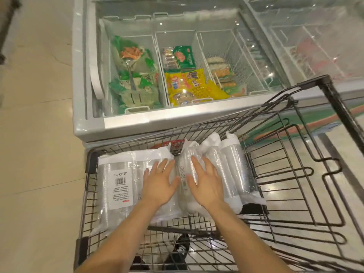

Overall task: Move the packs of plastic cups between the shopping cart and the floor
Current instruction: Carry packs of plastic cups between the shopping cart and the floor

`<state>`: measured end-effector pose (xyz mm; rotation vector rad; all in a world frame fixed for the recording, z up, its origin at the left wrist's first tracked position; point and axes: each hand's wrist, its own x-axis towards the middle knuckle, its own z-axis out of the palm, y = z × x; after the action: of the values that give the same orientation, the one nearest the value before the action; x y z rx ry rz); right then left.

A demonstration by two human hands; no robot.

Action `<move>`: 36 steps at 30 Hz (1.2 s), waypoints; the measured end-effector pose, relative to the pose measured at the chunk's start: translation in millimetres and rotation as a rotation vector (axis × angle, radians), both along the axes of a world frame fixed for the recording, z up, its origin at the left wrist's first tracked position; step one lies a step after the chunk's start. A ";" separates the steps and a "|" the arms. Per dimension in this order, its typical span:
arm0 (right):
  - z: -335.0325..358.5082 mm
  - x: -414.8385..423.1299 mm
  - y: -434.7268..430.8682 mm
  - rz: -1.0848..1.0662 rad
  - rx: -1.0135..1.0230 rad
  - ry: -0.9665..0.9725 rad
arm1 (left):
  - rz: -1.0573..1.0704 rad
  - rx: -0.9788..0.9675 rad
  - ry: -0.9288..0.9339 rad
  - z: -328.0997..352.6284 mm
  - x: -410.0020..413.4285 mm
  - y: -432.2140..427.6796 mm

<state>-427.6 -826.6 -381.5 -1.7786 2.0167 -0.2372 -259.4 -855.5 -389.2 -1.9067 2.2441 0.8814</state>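
Both hands down inside shopping cart point(91, 161), palms down, fingers straight and spread, nothing gripped. L hand point(157, 184) flat on right part of flat pack point(118, 174) of clear plastic cups w/ white barcode label point(121, 186), lying along cart's left side. R hand point(206, 184) resting on wrapped cups just right of it, thumb against tipped pack point(185, 164) standing on edge between the two hands. Further right, two more sleeves point(232, 166) of cups (one wrap or separate, cannot tell) side by side, far ends near cart's far wall. All visible packs in the basket's far-left part. Glass-topped freezer point(126, 119) w/ frozen food bags just beyond cart; pale tiled floor point(39, 134) at left.
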 end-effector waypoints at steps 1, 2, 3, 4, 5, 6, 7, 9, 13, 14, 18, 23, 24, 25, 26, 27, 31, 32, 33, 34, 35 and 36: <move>12.4 1.0 -4.6 0.006 -0.018 -0.005 | 0.008 -0.032 0.003 13.2 1.8 -3.5; 26.7 2.9 -9.9 0.010 -0.041 -0.007 | 0.017 -0.071 0.002 28.4 3.9 -7.1; 43.1 5.7 -16.2 0.013 -0.069 -0.006 | 0.027 -0.118 0.001 44.1 6.6 -11.2; 60.0 9.2 -22.9 0.019 -0.101 -0.007 | 0.037 -0.169 0.002 60.7 10.0 -15.9; 78.0 13.3 -29.8 0.027 -0.135 -0.011 | 0.051 -0.221 -0.002 78.7 14.4 -20.8; 96.8 17.6 -37.2 0.036 -0.171 -0.020 | 0.066 -0.272 -0.009 98.8 19.2 -25.6; 115.7 22.0 -45.0 0.048 -0.212 -0.029 | 0.084 -0.321 -0.020 120.1 24.5 -30.1; 151.7 32.3 -60.3 0.080 -0.286 -0.025 | 0.117 -0.410 -0.050 162.7 36.6 -37.4; 224.7 61.2 -85.1 0.170 -0.419 0.016 | 0.197 -0.579 -0.123 240.5 74.6 -44.8; 241.8 70.0 -89.1 0.194 -0.440 0.028 | 0.214 -0.607 -0.154 257.7 87.4 -44.4; 303.1 110.2 -92.7 0.299 -0.561 0.100 | 0.295 -0.740 -0.232 319.9 139.9 -28.3; 367.4 169.3 -73.8 0.405 -0.683 0.125 | 0.383 -0.854 -0.332 382.4 202.3 17.2; 378.9 183.1 -66.3 0.423 -0.721 0.115 | 0.399 -0.869 -0.350 392.2 215.8 28.8; 388.7 197.3 -57.9 0.439 -0.758 0.102 | 0.417 -0.886 -0.360 400.8 229.9 41.0; 397.3 212.5 -48.7 0.455 -0.781 0.094 | 0.437 -0.905 -0.369 408.3 244.4 54.5; 405.5 228.7 -38.7 0.480 -0.786 0.096 | 0.461 -0.925 -0.380 415.4 259.6 68.7; 431.4 296.2 7.8 0.576 -0.786 0.105 | 0.540 -0.963 -0.440 438.1 325.3 133.7; 437.2 314.0 22.0 0.598 -0.791 0.094 | 0.559 -0.968 -0.447 442.4 342.5 152.2; 441.9 332.0 37.1 0.619 -0.793 0.082 | 0.579 -0.972 -0.454 445.9 359.5 171.3; 445.8 350.4 52.3 0.640 -0.795 0.069 | 0.600 -0.975 -0.466 448.5 377.0 190.5; 449.2 369.1 67.5 0.665 -0.805 0.052 | 0.625 -0.973 -0.483 450.4 394.8 210.2; 452.4 389.0 83.2 0.696 -0.819 0.031 | 0.655 -0.969 -0.500 452.0 413.1 231.4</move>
<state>-38.5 -743.4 71.0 -2.8481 1.2383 -0.8917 153.8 -624.1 62.8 -2.8433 1.8357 -0.8274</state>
